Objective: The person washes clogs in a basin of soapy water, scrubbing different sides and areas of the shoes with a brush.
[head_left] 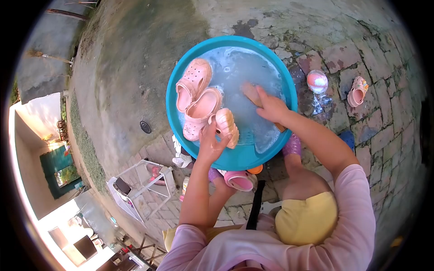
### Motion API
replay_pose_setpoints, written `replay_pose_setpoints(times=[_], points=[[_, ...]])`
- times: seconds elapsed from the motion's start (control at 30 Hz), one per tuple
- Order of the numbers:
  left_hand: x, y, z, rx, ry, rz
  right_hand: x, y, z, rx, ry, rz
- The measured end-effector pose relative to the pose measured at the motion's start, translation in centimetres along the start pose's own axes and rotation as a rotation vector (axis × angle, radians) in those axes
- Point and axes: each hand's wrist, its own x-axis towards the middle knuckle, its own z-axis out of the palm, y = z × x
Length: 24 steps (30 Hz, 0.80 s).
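Note:
A round teal basin (pixel 173 131) holds cloudy, soapy water (pixel 242 67). Two pale pink clogs, one farther back (pixel 195 79) and one nearer (pixel 202 110), lie at its left side. My left hand (pixel 212 142) is closed around a smaller pale pink clog (pixel 227 128), turned so its ridged side shows, over the basin's near-left part. Under my right hand (pixel 272 107) is a wooden-backed brush (pixel 251 94), gripped at the water's surface on the right. The brush's bristles are hidden.
On the bricks to the right are a pink-and-white round container (pixel 317 82) with suds, a small pink clog (pixel 357 91) and a blue shoe (pixel 347 139). A pink shoe (pixel 240 181) and white shoes (pixel 181 159) sit below the basin. A white rack (pixel 149 185) stands at left.

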Motion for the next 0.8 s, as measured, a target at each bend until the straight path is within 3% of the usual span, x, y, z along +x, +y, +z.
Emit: replay_pose_setpoints(times=[0.03, 0.1, 0.13, 0.2, 0.23, 0.3, 0.37, 0.43, 0.53, 0.6, 0.63, 0.7, 0.77, 0.8], points=[[0.0, 0.6, 0.0, 0.048, -0.010, -0.013, 0.1, 0.2, 0.3, -0.002, 0.000, 0.005], [0.4, 1.9, 0.5, -0.101, -0.067, -0.124, 0.5, -0.2, 1.0, 1.020, -0.213, 0.205], [0.5, 2.4, 1.1, -0.247, -0.124, -0.236, 0.2, -1.1, 0.8, 1.019, -0.214, 0.207], [0.5, 1.5, 3.5, -0.325, -0.004, -0.161, -1.4, -2.9, 0.4, 1.396, -0.331, 0.336], [0.9, 2.5, 3.6, -0.400, 0.117, -0.083, -2.0, -3.6, 0.3, 1.395, -0.328, 0.339], [0.3, 3.4, 3.4, -0.559, 0.014, -0.167, -2.9, -4.8, 0.3, 1.230, -0.393, 0.272], [-0.4, 3.0, 3.9, -1.047, -0.003, -0.166, -3.1, -4.5, 0.9, 1.297, -0.348, 0.239], [-0.9, 3.0, 3.2, -1.058, -0.059, -0.237, -2.8, -3.9, 0.1, 1.382, -0.565, 0.217], [-1.3, 3.6, 2.3, -0.948, -0.066, -0.130, -3.0, -4.4, -0.1, 1.373, -0.477, 0.200], [-1.2, 4.3, 1.6, -0.702, 0.240, -0.159, -2.4, -4.3, -0.1, 1.405, -0.422, 0.233], [-1.2, 3.8, 1.5, -0.700, 0.240, -0.157, -2.0, -4.2, -0.2, 1.436, -0.364, 0.265], [-0.6, 2.9, 1.1, -0.527, 0.450, -0.121, -1.7, -3.9, -0.7, 1.413, -0.345, 0.261], [-0.3, 3.1, 0.1, -0.446, 0.507, -0.049, -1.7, -3.8, -1.1, 1.405, -0.367, 0.227], [0.4, 4.6, -1.4, -0.216, 0.467, 0.080, -1.7, -3.8, -1.4, 1.405, -0.368, 0.230]])
